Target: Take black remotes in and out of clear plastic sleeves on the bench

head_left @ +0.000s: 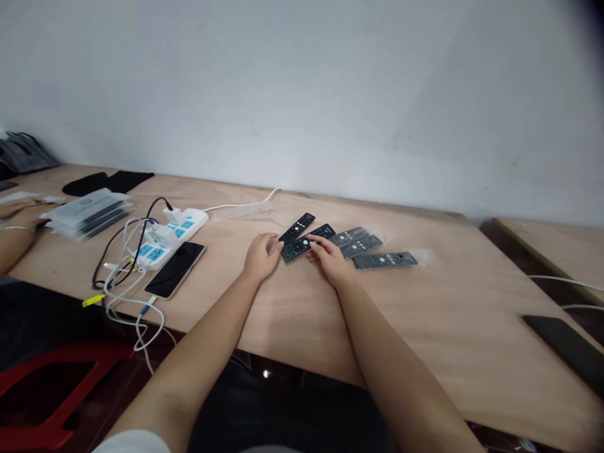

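Two unwrapped black remote controls lie close together on the wooden table between my hands. The upper remote control (302, 224) slants away to the right, and the lower remote control (322, 233) lies just in front of it. My left hand (261, 256) is by their near left ends, its thumb and forefinger apart, the thumb tip touching or almost touching them. My right hand (329, 259) has its fingertips on the lower remote and its thumb at that remote's near edge. Beyond my right fingers lie several plastic-wrapped remote controls (384, 260).
A power strip (192, 220) with plugs and tangled cables stands left, beside a phone (176, 270). Farther left are a stack of flat packages (87, 211), a black cloth item (113, 182) and another person's arm (16, 242). A dark flat object (564, 346) lies at right.
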`<state>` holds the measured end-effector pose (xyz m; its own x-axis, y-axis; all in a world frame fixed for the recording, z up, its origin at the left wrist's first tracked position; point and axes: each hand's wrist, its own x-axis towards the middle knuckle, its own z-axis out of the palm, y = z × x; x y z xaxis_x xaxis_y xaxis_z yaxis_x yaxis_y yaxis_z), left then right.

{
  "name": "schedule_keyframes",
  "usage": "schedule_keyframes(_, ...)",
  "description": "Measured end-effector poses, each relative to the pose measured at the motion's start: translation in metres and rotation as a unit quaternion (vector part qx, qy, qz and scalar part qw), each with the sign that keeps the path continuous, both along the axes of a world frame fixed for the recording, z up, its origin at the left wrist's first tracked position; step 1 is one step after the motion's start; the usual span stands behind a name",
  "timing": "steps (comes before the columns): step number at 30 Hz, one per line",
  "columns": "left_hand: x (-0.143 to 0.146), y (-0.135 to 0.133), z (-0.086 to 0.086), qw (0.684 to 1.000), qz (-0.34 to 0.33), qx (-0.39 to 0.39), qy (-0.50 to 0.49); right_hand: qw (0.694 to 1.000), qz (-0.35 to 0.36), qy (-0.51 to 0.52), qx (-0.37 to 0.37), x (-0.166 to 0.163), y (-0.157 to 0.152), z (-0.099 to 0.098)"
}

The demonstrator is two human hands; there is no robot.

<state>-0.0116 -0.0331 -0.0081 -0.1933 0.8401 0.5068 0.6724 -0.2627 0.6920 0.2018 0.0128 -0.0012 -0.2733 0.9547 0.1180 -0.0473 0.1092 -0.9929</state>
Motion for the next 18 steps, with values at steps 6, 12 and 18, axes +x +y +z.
schedule_keyframes(6,-0.004,0.0014,0.0007,0.997,0.004,-0.029,0.074,1.0,-0.012,-0.023,0.009,0.0009,-0.0014,0.0015)
schedule_keyframes(12,-0.0011,0.0001,-0.0003,0.992,-0.025,-0.061,0.105,0.999,-0.043,-0.021,0.016,0.0017,0.0034,-0.0041)
schedule_keyframes(18,0.0016,-0.0034,0.004,0.98,-0.055,-0.117,0.152,0.998,-0.061,-0.016,0.015,0.0029,0.0067,-0.0061)
